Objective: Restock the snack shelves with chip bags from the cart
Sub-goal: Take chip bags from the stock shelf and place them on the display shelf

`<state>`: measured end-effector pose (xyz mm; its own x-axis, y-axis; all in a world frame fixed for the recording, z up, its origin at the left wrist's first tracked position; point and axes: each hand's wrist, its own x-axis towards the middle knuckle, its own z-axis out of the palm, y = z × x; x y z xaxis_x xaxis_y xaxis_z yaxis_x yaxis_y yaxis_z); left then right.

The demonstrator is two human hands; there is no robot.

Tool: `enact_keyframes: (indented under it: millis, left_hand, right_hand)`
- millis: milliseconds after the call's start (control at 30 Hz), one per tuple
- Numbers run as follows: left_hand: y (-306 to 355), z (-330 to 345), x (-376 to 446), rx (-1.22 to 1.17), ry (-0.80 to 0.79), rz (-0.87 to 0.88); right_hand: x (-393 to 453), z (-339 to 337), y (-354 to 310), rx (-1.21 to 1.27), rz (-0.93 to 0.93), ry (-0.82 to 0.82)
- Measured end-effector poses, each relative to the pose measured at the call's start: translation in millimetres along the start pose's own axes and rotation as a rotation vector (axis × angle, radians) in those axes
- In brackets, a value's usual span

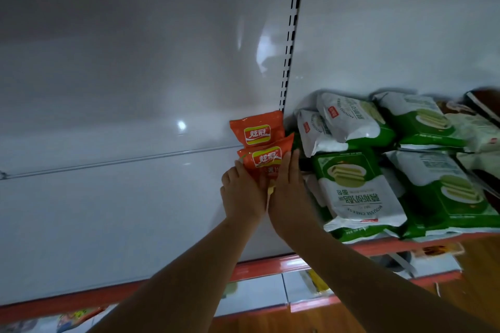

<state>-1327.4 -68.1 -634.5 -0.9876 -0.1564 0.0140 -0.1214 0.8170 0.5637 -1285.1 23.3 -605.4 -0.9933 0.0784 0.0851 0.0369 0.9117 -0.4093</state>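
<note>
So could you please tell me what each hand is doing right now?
Left hand: holding the front orange foil chip bag.
Right hand: open, fingers straight against that bag.

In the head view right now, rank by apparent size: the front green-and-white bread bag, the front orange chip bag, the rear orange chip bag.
1. Front green-and-white bread bag, clearly largest.
2-3. Front orange chip bag and rear orange chip bag look alike; hands cover part of the front one, so unranked.
</note>
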Motion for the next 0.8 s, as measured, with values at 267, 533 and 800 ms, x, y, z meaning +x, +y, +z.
enact_keyframes:
  millis: [267,533,800]
  left_hand:
    - [-6.2,-1.5,-2.8,-0.009,0.088,0.111]
    - [-26.0,-5.2,-11.3,0.468,0.173,0.497]
    - [-43.5,5.5,7.5,0.477,0.038,0.581]
  right_hand:
    - [-1.5,19.1,20.0,-0.278,-0.217,0.086]
    - [16.3,26.6,25.1,-0.357,-0.172,0.004]
    - [26.6,36.1,30.3,-0.356,-0.235,0.021]
